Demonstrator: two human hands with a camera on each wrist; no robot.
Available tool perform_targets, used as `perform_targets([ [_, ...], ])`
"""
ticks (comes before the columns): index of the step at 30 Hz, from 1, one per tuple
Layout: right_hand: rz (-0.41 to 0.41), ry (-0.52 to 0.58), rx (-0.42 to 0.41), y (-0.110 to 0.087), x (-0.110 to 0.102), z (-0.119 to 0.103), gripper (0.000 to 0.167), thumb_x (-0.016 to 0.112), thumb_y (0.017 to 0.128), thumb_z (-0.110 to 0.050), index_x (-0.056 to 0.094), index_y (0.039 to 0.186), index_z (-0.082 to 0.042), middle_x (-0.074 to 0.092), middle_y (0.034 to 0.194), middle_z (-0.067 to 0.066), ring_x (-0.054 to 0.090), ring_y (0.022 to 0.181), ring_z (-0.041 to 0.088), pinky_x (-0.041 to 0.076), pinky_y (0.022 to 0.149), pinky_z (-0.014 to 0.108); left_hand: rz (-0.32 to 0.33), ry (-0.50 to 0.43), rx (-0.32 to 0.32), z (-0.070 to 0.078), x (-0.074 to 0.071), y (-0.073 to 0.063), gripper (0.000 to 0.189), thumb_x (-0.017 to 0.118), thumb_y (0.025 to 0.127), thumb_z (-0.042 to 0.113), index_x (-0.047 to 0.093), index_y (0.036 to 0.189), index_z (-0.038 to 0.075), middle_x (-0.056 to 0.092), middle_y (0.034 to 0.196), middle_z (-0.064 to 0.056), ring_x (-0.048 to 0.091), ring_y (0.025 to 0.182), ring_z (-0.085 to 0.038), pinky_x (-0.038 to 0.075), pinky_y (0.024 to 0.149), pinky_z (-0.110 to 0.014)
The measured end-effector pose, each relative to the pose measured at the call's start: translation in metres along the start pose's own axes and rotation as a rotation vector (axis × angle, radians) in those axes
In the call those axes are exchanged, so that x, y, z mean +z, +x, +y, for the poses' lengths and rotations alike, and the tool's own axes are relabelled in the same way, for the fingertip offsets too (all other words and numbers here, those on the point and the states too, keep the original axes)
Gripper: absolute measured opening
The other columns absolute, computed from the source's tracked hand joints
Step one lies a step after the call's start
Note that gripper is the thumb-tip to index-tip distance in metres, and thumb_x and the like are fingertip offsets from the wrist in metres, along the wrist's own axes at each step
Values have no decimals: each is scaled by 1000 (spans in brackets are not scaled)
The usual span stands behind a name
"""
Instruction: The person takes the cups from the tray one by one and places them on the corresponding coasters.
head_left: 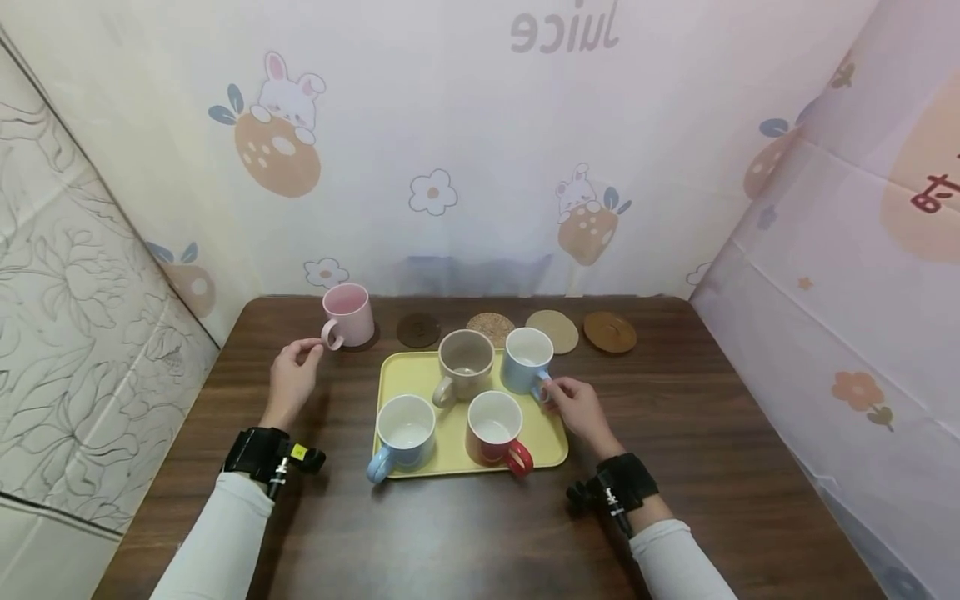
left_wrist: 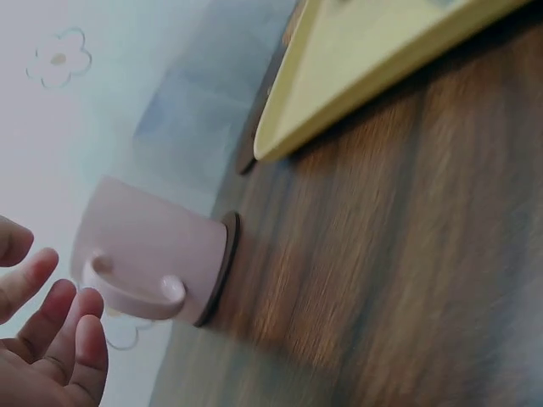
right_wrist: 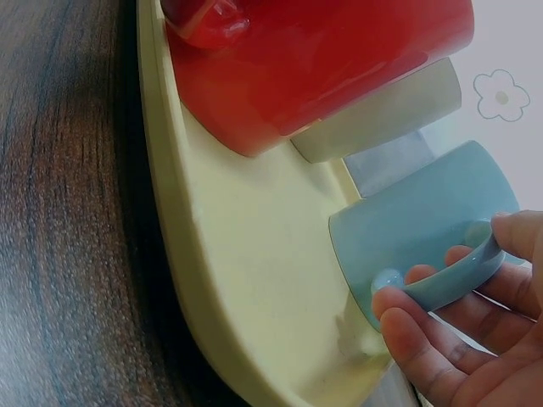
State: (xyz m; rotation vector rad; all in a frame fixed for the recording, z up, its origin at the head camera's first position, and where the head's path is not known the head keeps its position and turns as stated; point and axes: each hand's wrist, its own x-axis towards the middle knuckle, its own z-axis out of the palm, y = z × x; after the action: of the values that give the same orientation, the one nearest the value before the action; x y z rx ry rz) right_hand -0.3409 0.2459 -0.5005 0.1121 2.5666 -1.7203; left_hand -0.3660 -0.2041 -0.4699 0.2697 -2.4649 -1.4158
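Note:
At the back left, a pink mug stands on a dark coaster. My left hand is beside its handle; in the left wrist view the fingers are loosely bent and hold nothing. My right hand grips the handle of a light blue mug at the back right of the yellow tray. In the right wrist view, thumb and fingers wrap that handle. Also on the tray are a beige mug, a red mug and another blue mug.
Behind the tray lies a row of round coasters: a dark brown one, a speckled cork one, a beige one and a wooden one. A printed curtain hangs at the back edge of the wooden table.

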Motion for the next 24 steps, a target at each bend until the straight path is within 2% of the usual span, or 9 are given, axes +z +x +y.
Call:
perform_targets([
  [6,1,-14,19,-2,0,0,41,54,101,-34,67,104,4,67,100,19,67,84,23,58,78,35,-57,15,59,4,5,-27,34,50,103,25,62,123,1,58,124,-20,56,109,-29,40,86,-32],
  [13,1,-7,16,-1,-1,-1,40,53,101,-32,67,103,6,67,99,20,67,83,22,58,74,32,-118,-15,92,15,10,-62,32,51,102,23,63,121,1,59,121,-18,60,108,-28,43,82,-16],
  [17,9,2,23,-1,-2,-2,41,52,102,-31,67,105,7,67,100,21,67,84,22,58,75,33,-117,-65,115,18,14,-84,28,54,101,20,64,119,1,61,116,-16,60,97,-15,45,78,-16],
  [20,6,3,25,0,-2,-1,42,52,102,-33,66,106,6,67,103,21,67,85,21,58,77,33,-111,-139,128,16,19,-102,24,57,99,15,66,115,-1,63,113,-18,60,88,-3,47,77,-17],
  [24,2,-5,21,2,-1,-1,43,52,101,-35,67,106,5,67,103,22,67,84,20,58,77,32,-118,-196,95,9,27,-127,22,59,98,13,67,113,-2,65,112,-18,58,84,4,48,76,-17],
])
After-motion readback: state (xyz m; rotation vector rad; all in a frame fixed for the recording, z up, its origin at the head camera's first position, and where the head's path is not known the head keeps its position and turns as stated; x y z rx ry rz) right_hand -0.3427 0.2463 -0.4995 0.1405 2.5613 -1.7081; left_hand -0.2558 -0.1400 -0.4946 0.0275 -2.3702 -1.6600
